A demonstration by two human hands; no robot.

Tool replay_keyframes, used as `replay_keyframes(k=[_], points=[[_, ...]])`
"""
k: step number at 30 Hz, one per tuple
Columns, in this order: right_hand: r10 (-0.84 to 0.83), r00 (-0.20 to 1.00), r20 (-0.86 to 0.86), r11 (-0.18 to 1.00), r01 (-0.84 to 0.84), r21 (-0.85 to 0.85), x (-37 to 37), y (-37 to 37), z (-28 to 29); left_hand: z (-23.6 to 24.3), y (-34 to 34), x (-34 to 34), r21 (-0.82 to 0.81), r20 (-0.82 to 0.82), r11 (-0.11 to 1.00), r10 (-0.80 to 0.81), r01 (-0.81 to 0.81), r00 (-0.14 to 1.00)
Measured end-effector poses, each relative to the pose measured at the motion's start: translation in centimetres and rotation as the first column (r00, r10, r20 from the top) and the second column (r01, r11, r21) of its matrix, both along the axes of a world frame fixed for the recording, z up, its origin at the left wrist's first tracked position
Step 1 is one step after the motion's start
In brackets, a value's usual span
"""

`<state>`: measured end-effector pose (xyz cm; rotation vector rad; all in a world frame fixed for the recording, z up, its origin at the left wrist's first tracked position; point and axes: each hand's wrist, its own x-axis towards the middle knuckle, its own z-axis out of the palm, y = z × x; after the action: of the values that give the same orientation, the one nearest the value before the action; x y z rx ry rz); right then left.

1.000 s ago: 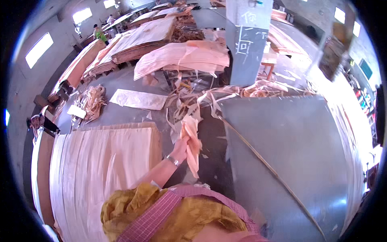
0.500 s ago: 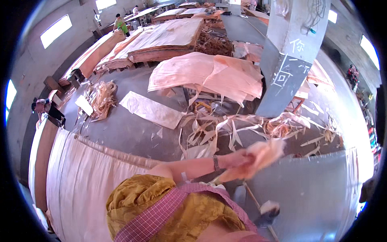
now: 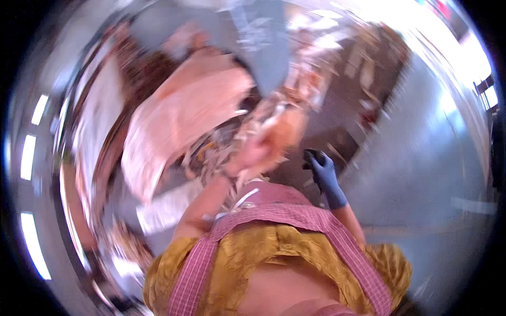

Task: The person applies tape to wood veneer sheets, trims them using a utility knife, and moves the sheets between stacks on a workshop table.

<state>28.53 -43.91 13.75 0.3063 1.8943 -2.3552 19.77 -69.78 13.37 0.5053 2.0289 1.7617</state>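
My bare left hand [image 3: 249, 157] reaches forward, smeared by motion, with its fingers round a piece of orange-pink wood veneer [image 3: 284, 136]. The veneer's far end overlaps loose scraps in the picture, so its outline is hard to follow. On the right, my right hand [image 3: 325, 176] wears a blue-grey glove with dark fingertips. Its fingers are curled in; whatever they hold, if anything, I cannot make out. This hand is above the dark floor, near the edge of a broad grey surface [image 3: 416, 158].
A large pile of pinkish veneer sheets [image 3: 184, 105] stands ahead to the left. Torn veneer strips [image 3: 311, 79] litter the floor beyond my hands. A grey-blue pillar [image 3: 266, 47] rises ahead. One pale sheet [image 3: 163, 208] lies on the floor at left.
My view has swung to the right and down. My left hand still holds the veneer piece. The thin stick by my right hand can no longer be made out.
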Motion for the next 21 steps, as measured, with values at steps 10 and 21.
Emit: replay_keyframes(k=[10,21], points=[[-0.948,0.315,-0.039,-0.077,-0.108,0.991,14.4,11.0,-5.6,-4.7,-0.3,-22.2,-0.011,0.174,1.0,-0.021,0.023,0.985],[-0.999,-0.006,0.05,0.049,-0.371,0.927,26.6,8.9,-18.7,-4.9,20.3,-42.2,0.038,-0.021,0.964,-0.261,0.262,0.965]])
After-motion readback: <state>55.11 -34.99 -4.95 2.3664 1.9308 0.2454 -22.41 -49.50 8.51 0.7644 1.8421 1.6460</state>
